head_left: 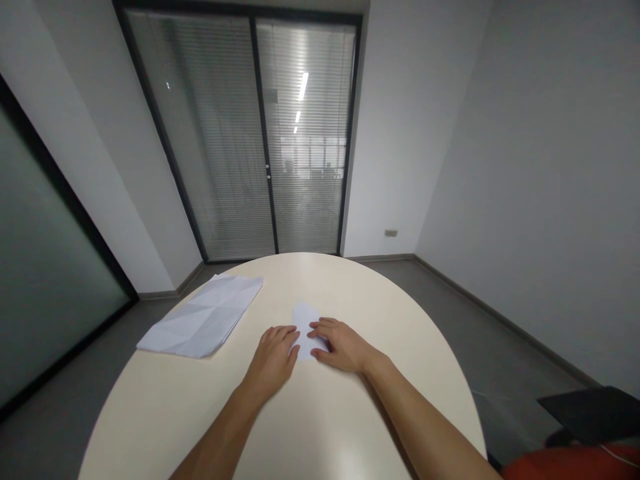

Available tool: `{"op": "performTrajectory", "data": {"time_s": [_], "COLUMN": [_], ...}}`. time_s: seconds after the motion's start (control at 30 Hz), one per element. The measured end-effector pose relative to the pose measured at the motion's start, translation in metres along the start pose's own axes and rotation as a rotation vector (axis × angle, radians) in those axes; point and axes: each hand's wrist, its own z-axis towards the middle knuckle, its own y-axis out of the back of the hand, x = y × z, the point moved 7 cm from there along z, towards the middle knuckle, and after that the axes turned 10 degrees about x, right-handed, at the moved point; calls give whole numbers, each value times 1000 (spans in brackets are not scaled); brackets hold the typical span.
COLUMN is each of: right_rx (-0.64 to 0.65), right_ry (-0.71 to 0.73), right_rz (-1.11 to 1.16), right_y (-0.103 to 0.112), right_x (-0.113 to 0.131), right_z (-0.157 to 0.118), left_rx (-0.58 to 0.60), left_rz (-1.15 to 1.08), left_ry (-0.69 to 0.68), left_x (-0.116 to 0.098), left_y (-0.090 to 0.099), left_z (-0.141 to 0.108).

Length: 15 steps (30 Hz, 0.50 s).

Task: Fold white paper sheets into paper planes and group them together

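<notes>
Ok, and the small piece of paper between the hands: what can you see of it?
The small piece of paper is white, with no marks discernible. It lies on the pale round table, its far end showing beyond the fingers. The left hand touches it from one side, the right hand from the other. They cover parts of its edges, so its full outline and any folds cannot be made out.

A left hand (273,363) and a right hand (345,345) are being observed, both bare, with slender fingers (327,323). Bare, smooth-looking forearms (420,420) are being seen tapering toward uncovered wrists (253,392). Finer skin detail is being softened by blur.
</notes>
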Motion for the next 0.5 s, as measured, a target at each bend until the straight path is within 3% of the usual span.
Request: {"op": "performTrajectory", "data": {"time_s": [0.27, 0.5], "right_rx": [6, -1], "right_ry": [-62, -43], "right_rz": [-35, -12], "right_y": [15, 7], "right_x": [5, 0], "right_z": [3, 0], "left_rx": [22, 64], "left_rz": [14, -50], "left_ry": [-15, -139], "left_x": [-1, -9], "left_y": [-2, 3], "left_z": [-2, -2]}}
